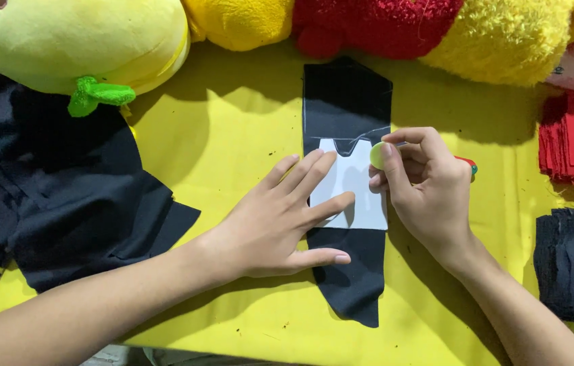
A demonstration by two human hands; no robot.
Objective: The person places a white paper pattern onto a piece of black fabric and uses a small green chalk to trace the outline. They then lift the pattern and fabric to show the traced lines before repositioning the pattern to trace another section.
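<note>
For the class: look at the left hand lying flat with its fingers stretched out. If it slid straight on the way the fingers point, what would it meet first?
The left hand points up and right across the white paper template. Sliding on, it would probably meet the right hand first, near the yellow-green chalk disc it pinches.

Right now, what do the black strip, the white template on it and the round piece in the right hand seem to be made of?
Black strip: woven fabric, matte, with a soft cut edge and chalk lines. White template: probably thin card or paper, flat with crisp straight edges. Round piece in the right hand: likely tailor's chalk, pale yellow-green; plastic cannot be ruled out.
</note>
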